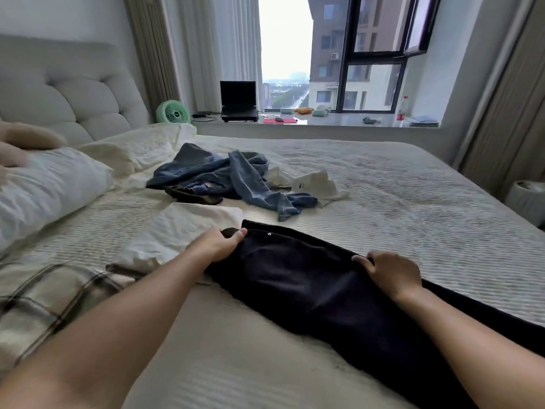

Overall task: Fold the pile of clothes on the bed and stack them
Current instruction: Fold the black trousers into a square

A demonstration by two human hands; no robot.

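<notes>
Hands gripping black trousers [309,290] lying flat on bed [413,202]: left hand [219,243] grasping waistband corner, right hand [392,273] grasping far edge; jeans [236,178] heaped behind.

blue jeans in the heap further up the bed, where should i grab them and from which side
Judging by how they lie, take the blue jeans by the leg end trailing toward you, coming from the near side. That end lies free on the bed, while the rest is bunched against the white garment.
</notes>
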